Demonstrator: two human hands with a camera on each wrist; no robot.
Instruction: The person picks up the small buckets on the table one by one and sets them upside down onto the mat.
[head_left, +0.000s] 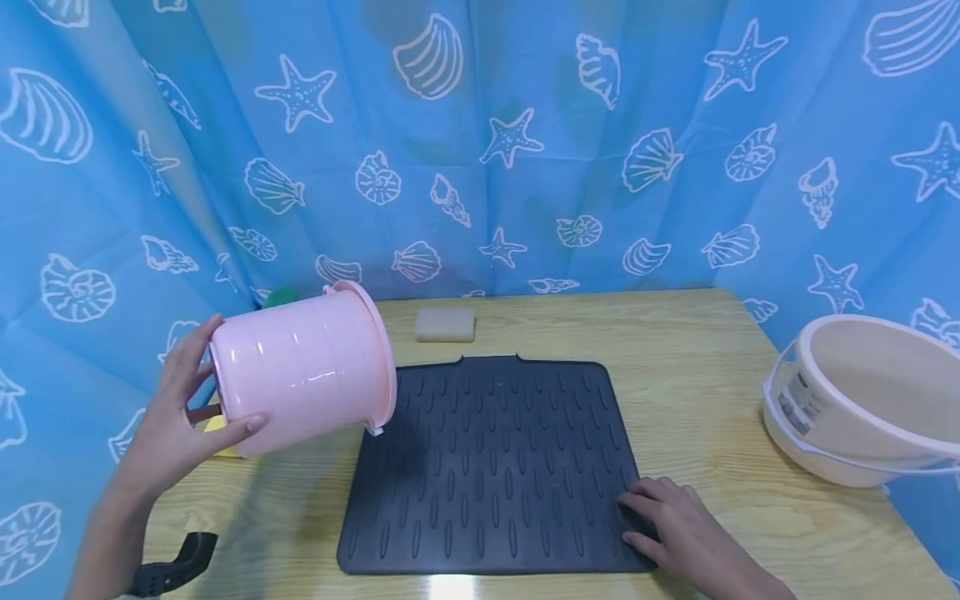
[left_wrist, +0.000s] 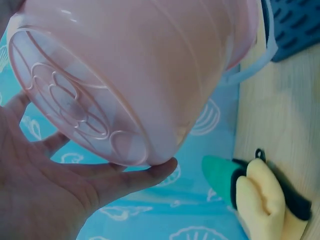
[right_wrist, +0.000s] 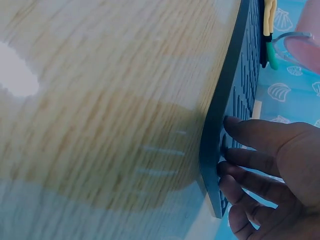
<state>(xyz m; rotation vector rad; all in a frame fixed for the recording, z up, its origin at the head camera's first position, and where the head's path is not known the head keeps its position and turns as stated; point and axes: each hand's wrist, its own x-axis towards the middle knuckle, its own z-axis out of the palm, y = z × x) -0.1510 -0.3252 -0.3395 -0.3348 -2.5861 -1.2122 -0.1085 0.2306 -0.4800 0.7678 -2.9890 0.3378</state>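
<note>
My left hand (head_left: pixel 163 437) holds a pink bucket (head_left: pixel 307 371) by its base, thumb on the near side and the other fingers around the bottom. The bucket lies tipped over on its side in the air, its mouth facing right, toward a black ridged mat (head_left: pixel 495 475). In the left wrist view the bucket's base (left_wrist: pixel 75 102) shows a moulded pattern, and a pale handle (left_wrist: pixel 255 70) hangs by its rim. My right hand (head_left: pixel 678 529) is at the mat's near right corner, its fingertips resting on the edge. The mat lies flat on the wooden table.
At the far right stands a cream bucket (head_left: pixel 832 408) with a handle. A beige block (head_left: pixel 445 325) lies behind the mat. Left, partly behind the pink bucket, is a yellow, green and black item (left_wrist: pixel 262 192). A blue shell-patterned curtain (head_left: pixel 525 192) hangs behind the table.
</note>
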